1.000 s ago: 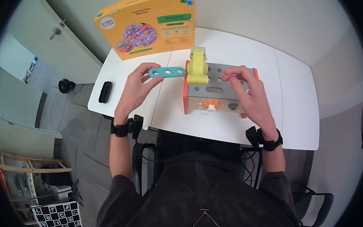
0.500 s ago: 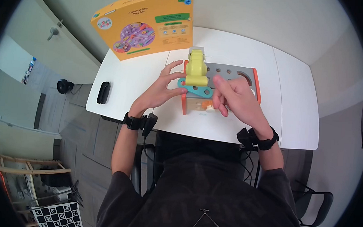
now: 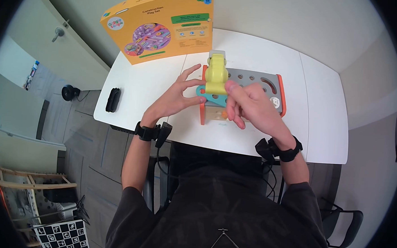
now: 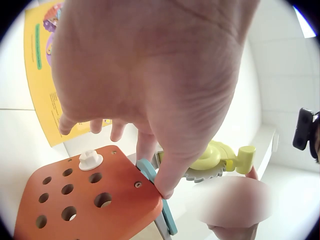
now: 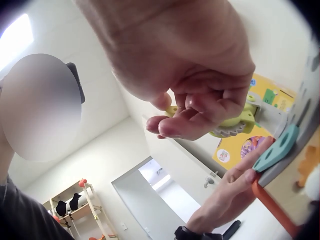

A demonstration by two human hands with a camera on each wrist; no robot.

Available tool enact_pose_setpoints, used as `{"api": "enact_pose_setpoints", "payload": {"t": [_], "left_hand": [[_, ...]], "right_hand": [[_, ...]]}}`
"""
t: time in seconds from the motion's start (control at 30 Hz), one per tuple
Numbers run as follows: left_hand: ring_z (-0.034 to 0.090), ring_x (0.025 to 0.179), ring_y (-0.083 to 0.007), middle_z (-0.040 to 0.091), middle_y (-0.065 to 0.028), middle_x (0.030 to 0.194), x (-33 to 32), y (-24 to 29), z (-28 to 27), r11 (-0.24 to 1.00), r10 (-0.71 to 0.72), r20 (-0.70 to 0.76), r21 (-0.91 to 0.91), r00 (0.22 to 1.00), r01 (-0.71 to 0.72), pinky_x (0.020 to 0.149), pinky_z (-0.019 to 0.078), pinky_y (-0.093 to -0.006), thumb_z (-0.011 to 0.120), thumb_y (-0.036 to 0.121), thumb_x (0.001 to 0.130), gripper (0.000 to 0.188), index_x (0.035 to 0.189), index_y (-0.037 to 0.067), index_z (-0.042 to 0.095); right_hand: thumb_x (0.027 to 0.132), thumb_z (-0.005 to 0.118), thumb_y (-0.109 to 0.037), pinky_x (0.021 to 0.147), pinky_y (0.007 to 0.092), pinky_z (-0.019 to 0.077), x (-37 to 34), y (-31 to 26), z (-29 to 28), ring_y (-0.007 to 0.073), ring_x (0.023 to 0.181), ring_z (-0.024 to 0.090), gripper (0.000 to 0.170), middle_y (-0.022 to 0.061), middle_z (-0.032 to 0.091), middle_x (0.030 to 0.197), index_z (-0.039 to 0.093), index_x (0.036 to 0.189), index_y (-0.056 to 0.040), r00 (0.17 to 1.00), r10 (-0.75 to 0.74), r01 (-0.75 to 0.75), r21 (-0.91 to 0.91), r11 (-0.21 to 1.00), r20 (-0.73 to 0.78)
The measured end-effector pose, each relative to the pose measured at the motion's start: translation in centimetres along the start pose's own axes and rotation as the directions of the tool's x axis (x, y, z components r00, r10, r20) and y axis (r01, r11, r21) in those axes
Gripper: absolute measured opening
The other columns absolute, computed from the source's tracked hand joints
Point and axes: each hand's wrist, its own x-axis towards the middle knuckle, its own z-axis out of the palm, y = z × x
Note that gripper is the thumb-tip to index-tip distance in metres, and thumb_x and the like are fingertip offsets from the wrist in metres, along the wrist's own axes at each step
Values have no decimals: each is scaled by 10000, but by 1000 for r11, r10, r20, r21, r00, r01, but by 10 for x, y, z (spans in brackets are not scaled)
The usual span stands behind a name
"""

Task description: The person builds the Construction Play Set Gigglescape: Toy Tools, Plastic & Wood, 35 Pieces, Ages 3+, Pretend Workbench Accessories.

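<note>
At its left end, my left hand (image 3: 172, 99) holds a teal strip with holes (image 3: 217, 99) between thumb and finger, over the front left corner of a grey-topped toy bench (image 3: 280, 97). A yellow-green toy saw (image 3: 216, 73) stands upright at the bench's left side, its grey toothed blade showing in the left wrist view. My right hand (image 3: 257, 108) has its thumb at the saw's cylindrical end (image 4: 246, 159) and its fingers curled below. That hand covers the strip's right end in the head view. A white bolt head (image 4: 90, 160) sits on the bench's orange side panel (image 4: 122, 200).
An orange-yellow box (image 3: 163, 30) stands at the back left of the white table (image 3: 142, 87). A black case (image 3: 113, 100) lies near the table's left edge. On the bench's front is an orange part (image 5: 310, 162), and a white piece (image 3: 275, 102) is at its right.
My left hand has brought the teal strip rightward and down onto the bench beside the saw. My right hand has come left from over the bench, and its thumb now meets the saw's end.
</note>
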Motion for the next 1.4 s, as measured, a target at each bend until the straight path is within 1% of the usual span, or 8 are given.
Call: {"api": "enact_pose_setpoints", "payload": {"t": [0.4, 0.7, 0.8, 1.0, 1.1, 1.17, 1.33, 1.4], "left_hand": [[229, 1631, -343, 233, -136, 1758, -4, -10, 6, 976, -140, 7, -166, 990, 140, 1294, 290, -581, 851, 329, 916, 979, 1698, 212, 273], [248, 1624, -334, 268, -144, 1746, -9, -8, 13, 966, -172, -27, -203, 985, 163, 1295, 290, -564, 848, 328, 924, 1003, 1704, 151, 244], [266, 1618, -333, 274, -145, 1743, -13, 0, 14, 978, -155, -69, -149, 986, 143, 1295, 291, -556, 809, 313, 964, 954, 1705, 139, 234], [316, 1594, -315, 291, -134, 1740, -32, -18, -6, 979, -166, -251, -162, 954, 128, 1279, 307, -535, 693, 295, 1057, 788, 1695, 126, 263], [468, 1499, -344, 536, -169, 1574, -58, -51, -35, 966, -55, -539, 183, 841, 180, 1252, 351, -456, 662, 191, 1059, 478, 1505, 71, 539], [529, 1443, -365, 622, -183, 1468, -86, -88, -53, 828, -13, -663, 413, 749, 380, 1225, 382, -422, 679, 157, 1030, 345, 1352, 46, 628], [442, 1466, -474, 454, -298, 1566, -148, -169, -62, 268, -222, -862, 396, 456, 878, 1187, 367, -628, 768, 308, 950, 560, 1394, 53, 542], [401, 1478, -507, 402, -314, 1586, -166, -213, -75, 301, -292, -845, 363, 447, 882, 1163, 351, -691, 773, 341, 937, 597, 1402, 65, 521]], "right_hand": [[1127, 450, -576, 512, 275, 448, -10, 43, 13, 110, 455, 553, 760, 44, 556, 490, 660, 658, -16, 989, 106, -106, -8, 994, 105], [1144, 456, -512, 487, 260, 391, -14, 51, 17, 99, 442, 525, 709, 27, 555, 496, 658, 681, -16, 986, 143, -140, -43, 989, 87], [1144, 407, -566, 495, 271, 448, -14, 40, 19, 121, 438, 538, 769, 47, 561, 510, 646, 677, -4, 994, 73, -77, 47, 996, 84], [1144, 223, -640, 473, 224, 339, -6, 19, 1, 88, 423, 510, 884, 18, 570, 519, 630, 659, -24, 992, -21, 14, 53, 998, 128], [1126, 215, -676, 471, 234, 326, -18, 20, -10, 86, 420, 477, 917, 30, 526, 461, 639, 654, -14, 999, -22, 18, 90, 996, 37], [1129, 223, -669, 474, 232, 327, -30, 23, -19, 82, 421, 469, 907, 26, 530, 464, 637, 650, -20, 1000, -24, 24, 81, 996, -13], [1140, 252, -641, 477, 226, 326, -59, 39, -36, 73, 432, 470, 853, 17, 526, 466, 623, 652, -48, 993, -9, 14, 50, 999, -115], [1147, 259, -618, 476, 227, 327, -69, 49, -44, 73, 434, 472, 822, 17, 529, 472, 613, 668, -53, 988, 13, -7, 36, 999, -155]]}}
